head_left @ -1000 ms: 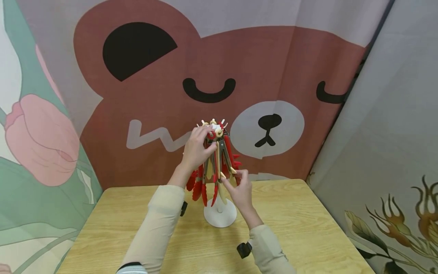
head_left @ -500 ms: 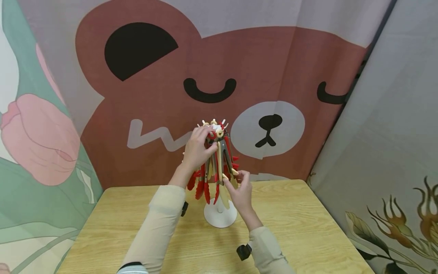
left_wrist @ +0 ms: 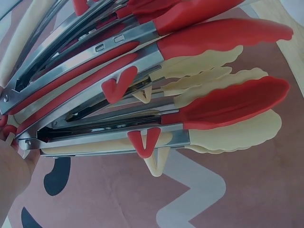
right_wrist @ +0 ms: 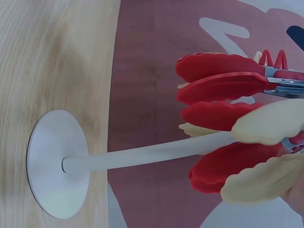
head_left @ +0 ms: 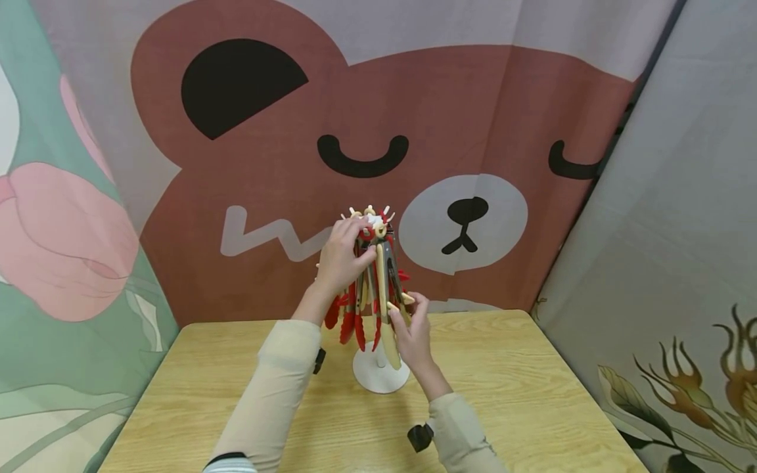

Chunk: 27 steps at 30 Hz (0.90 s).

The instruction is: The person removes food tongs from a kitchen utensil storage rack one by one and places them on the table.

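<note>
Left grip [head_left: 343, 255] curls over top of stand [right_wrist: 152, 156]; I take that as steadying it. Red tongs [right_wrist: 221, 67] hang heads down, clear of tabletop [head_left: 503, 394]. Wide round foot [head_left: 369, 381] beneath likely prevents tipping. Right grip [head_left: 415, 334] pinches cream tongs [head_left: 389, 348] low, on near right side of stand; I judge low hold gives leverage on both halves.

A person's arms [head_left: 269, 387] stretch forward, left hand [head_left: 342, 255] raised higher with fingers [head_left: 351, 226] curled, right hand [head_left: 416, 334] lower, fingers bent.
</note>
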{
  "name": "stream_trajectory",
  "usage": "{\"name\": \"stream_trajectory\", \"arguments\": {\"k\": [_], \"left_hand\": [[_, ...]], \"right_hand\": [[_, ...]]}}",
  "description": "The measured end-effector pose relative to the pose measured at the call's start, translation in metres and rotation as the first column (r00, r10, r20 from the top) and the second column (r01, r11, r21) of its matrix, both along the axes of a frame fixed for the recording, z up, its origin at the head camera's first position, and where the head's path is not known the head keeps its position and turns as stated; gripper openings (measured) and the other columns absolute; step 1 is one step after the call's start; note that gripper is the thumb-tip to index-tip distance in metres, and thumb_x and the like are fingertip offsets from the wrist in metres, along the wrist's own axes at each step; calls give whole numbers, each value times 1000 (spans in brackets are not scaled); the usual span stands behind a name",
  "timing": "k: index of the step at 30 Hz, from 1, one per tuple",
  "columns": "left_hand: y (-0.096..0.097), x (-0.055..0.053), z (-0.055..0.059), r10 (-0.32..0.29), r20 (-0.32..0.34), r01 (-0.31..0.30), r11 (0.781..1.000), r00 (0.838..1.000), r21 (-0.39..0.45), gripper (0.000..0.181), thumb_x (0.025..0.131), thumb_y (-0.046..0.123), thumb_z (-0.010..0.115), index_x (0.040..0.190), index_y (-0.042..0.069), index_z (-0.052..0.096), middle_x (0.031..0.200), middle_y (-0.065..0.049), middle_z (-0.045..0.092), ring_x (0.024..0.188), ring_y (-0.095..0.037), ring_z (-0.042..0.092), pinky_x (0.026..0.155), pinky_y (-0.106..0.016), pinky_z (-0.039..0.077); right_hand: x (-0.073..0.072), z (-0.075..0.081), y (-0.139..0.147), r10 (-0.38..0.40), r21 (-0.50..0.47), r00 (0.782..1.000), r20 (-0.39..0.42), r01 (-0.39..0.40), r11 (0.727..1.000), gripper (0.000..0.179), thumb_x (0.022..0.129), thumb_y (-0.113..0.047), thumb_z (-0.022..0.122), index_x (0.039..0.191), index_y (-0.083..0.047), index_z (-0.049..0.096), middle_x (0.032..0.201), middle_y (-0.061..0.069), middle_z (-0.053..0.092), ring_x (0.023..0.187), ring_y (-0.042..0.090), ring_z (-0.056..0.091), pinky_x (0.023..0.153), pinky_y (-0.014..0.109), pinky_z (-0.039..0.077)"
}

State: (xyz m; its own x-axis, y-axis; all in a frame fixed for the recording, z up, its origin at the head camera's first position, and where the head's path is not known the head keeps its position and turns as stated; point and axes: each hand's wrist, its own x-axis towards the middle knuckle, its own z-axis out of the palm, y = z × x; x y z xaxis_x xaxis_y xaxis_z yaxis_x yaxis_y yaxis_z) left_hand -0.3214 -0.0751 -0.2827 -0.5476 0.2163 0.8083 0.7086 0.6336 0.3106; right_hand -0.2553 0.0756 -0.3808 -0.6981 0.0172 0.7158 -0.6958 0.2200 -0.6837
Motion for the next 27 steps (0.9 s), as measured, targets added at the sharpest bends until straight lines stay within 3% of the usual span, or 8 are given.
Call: {"name": "stream_trajectory", "arguments": {"k": [3, 6, 12, 19, 27], "left_hand": [[0, 0, 0, 1, -3, -1, 1000, 1000, 1, 40, 77, 12, 65, 114, -1, 56, 117, -13, 54, 113, -24, 41, 93, -37, 36], [0, 0, 0, 2, -4, -2, 1000, 1000, 1, 39, 77, 12, 65, 113, -1, 56, 117, -12, 54, 113, -24, 41, 93, -37, 36], [0, 1, 0, 7, 0, -7, 1000, 1000, -1, 39, 77, 12, 65, 113, 0, 56, 117, -12, 54, 113, -24, 41, 91, -38, 38], [0, 1, 0, 5, 6, -5, 1000, 1000, 0, 39, 78, 12, 65, 114, 0, 56, 117, -12, 54, 113, -24, 41, 92, -38, 38], [0, 1, -1, 2, -3, -2, 1000, 1000, 3, 40, 77, 13, 65, 114, 0, 55, 117, -13, 54, 112, -25, 42, 91, -38, 38]], "right_hand": [[0, 0, 0, 50, 16, 999, 19, -50, 999, 41, 83, 2, 45, 117, 17, 27, 95, 28, 48, 79, 25, 48, 63, 26, 45], [2, 1, -1, 68, 23, 995, 70, -70, 997, 49, 81, 1, 52, 119, 16, 25, 97, 28, 47, 81, 25, 48, 66, 33, 45], [3, 3, -2, 40, 60, 994, 106, -46, 997, 68, 71, 1, 70, 119, 15, 25, 102, 28, 47, 85, 31, 49, 69, 52, 42], [7, 6, -2, -8, 66, 996, 91, 2, 998, 62, 72, 3, 68, 118, 12, 29, 100, 27, 49, 80, 31, 50, 65, 49, 44], [11, 11, 0, -48, 76, 997, 56, 44, 996, 58, 69, 6, 68, 115, 13, 33, 89, 24, 52, 68, 40, 50, 56, 42, 42]]}}
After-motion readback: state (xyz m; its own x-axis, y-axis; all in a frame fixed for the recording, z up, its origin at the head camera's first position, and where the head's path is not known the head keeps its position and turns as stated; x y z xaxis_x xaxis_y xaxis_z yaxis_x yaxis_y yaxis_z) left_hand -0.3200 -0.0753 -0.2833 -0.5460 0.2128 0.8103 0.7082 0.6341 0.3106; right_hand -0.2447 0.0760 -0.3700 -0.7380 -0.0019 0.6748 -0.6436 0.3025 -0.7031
